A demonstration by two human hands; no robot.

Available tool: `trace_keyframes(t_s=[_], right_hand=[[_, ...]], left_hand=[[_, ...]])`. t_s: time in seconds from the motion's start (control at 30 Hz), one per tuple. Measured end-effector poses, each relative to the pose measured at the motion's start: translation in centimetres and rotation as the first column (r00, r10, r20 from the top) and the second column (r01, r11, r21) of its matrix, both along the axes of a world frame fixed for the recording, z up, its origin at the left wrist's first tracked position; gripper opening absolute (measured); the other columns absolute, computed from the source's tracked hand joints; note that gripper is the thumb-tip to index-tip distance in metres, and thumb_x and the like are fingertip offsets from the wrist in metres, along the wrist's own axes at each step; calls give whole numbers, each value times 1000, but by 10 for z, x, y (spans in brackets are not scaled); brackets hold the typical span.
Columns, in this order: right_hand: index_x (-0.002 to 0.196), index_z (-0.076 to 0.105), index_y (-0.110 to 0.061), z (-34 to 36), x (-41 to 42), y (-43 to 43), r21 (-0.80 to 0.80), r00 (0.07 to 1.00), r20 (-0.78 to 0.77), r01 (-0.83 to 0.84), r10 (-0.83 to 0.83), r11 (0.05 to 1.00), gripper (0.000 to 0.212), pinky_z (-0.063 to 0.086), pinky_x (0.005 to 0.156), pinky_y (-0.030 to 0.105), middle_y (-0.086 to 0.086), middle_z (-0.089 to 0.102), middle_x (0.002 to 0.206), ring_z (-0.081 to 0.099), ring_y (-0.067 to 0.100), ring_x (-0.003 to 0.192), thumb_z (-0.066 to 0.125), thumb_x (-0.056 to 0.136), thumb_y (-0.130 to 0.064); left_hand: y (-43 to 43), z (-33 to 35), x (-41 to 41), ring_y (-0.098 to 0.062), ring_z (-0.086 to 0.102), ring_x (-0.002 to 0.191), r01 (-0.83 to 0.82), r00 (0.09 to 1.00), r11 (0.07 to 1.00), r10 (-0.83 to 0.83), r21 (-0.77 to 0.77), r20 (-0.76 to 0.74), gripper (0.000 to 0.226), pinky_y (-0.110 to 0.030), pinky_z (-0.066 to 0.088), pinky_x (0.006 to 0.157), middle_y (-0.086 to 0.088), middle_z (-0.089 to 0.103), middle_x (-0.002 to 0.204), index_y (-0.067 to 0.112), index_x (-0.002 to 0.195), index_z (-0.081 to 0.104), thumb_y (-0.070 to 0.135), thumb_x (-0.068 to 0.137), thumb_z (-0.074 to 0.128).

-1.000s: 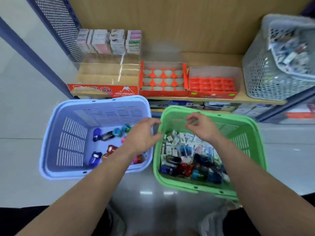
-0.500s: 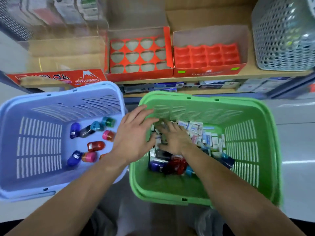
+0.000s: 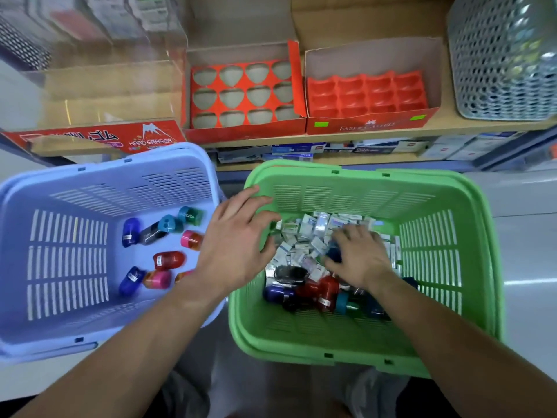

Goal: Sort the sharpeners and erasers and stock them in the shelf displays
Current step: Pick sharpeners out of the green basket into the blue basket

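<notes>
Blue sharpener [image 3: 131,232], seemingly upright-lying lengthwise.

A stationery shop: a wooden shelf [image 3: 437,128] carries open red display boxes [image 3: 244,95], one printed "Hard Eraser" [image 3: 99,138], with boxed stock on the shelf below [image 3: 301,149]. Near, two baskets [image 3: 452,236] on the glossy floor hold sharpeners [image 3: 167,260] and wrapped erasers [image 3: 307,233].

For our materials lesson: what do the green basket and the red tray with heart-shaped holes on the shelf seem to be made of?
Green basket: moulded plastic, slightly glossy, judging by its slotted walls and rounded rim. Red tray with heart-shaped holes: probably printed cardboard, matte, with flat die-cut openings and grey-brown board showing on its walls.
</notes>
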State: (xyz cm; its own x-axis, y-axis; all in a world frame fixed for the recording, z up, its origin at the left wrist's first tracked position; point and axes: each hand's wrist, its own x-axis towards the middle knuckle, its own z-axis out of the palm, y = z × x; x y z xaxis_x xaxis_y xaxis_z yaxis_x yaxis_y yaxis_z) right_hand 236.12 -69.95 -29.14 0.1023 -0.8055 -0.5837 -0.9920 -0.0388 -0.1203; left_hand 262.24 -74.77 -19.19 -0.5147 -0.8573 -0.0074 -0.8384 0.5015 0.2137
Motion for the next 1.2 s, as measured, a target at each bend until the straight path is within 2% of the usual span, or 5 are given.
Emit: trace_keyframes(t_s=[0.17, 0.4, 0.9, 1.03, 1.2], right_hand=[[158, 16, -30, -14, -31, 16, 96, 930, -70, 366, -360, 926, 103, 40, 110, 59, 8, 15, 165, 13, 38, 151, 41, 77, -90], [159, 12, -17, -34, -52, 15, 22, 820, 88, 566, -566, 824, 112, 16, 123, 46, 18, 12, 164, 14, 38, 151, 59, 78, -78], [108, 69, -13, -27, -63, 8, 20, 465, 553, 822, -691, 570, 25, 56, 95, 41, 5, 60, 114, 69, 21, 88, 80, 86, -18], [131, 60, -11, -7, -67, 19, 62, 621, 425, 705, -658, 706, 40, 44, 105, 28, 9, 51, 130, 63, 23, 104, 69, 93, -18], [151, 36, -11, 2, -67, 45, 176, 759, 215, 589, -615, 789, 74, 41, 112, 39, 17, 39, 144, 54, 37, 123, 73, 89, -20]], left_hand=[[8, 14, -31, -22, 62, 112, 34, 989, 999, -29, -35, 142, 37, -40, 32, 110, 0, 68, 120, 21, 116, 71, 39, 85, 61], [3, -57, -124, -26, 40, 139, -91, 995, 792, 52, 604, 82, 76, -43, 40, 111, -3, 36, 156, 30, 154, 29, 49, 91, 65], [5, -85, -117, -12, 52, 105, -191, 949, 705, 310, 683, -54, 39, -26, 39, 108, 4, 43, 130, 27, 120, 58, 16, 86, 75], [25, -92, -142, -16, 55, 106, -30, 992, 679, 109, 733, -60, 29, -37, 50, 94, 10, 53, 113, 30, 103, 56, 26, 82, 76], [34, -113, -155, -22, 50, 129, -44, 998, 702, 1, 711, 60, 74, -42, 47, 103, 5, 44, 146, 34, 148, 41, 50, 84, 74]])
